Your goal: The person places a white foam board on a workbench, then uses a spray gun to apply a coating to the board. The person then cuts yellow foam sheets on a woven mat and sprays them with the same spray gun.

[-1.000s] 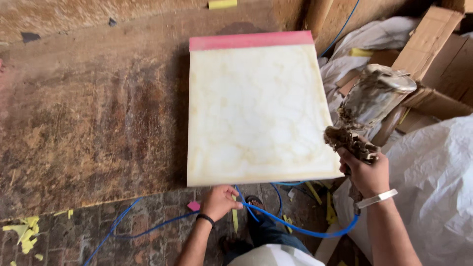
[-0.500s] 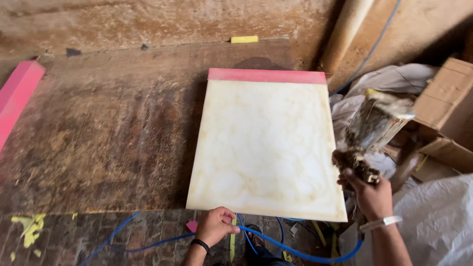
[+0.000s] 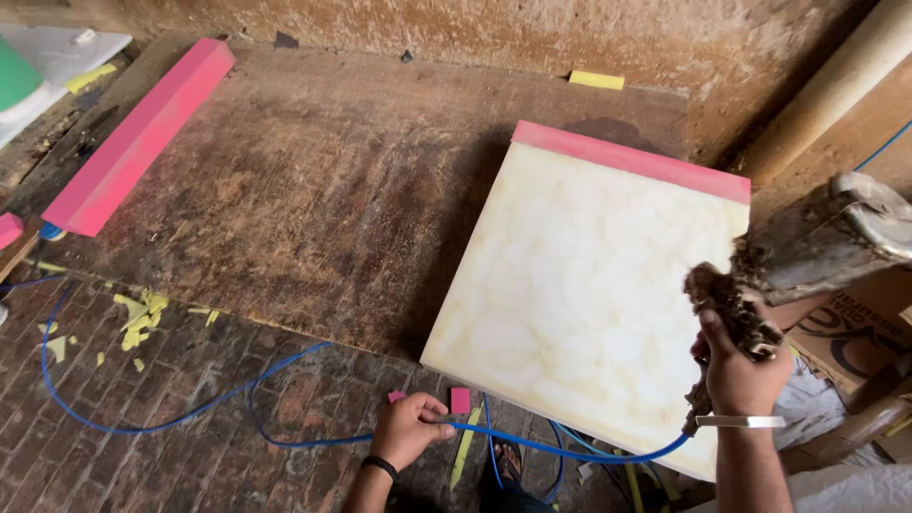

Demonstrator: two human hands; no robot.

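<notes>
Beside foam slab [image 3: 589,304] edge, bare board [image 3: 313,199]

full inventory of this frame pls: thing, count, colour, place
square foam slab: 1, cream top with pink far edge, right on the board
wooden board: 1, brown and stained, centre on the floor
long foam strip: 1, pink, left edge of board
thin hose: 1, blue, looping over the brick floor to the right hand
foam scraps: several, yellow, floor at left
small foam piece: 1, pink, floor by left hand
cardboard box: 1, brown, far right
crusted spray tool: 1, grey-brown, in right hand
left hand: pinching the hose
right hand: gripping the tool, pale wristband
</notes>
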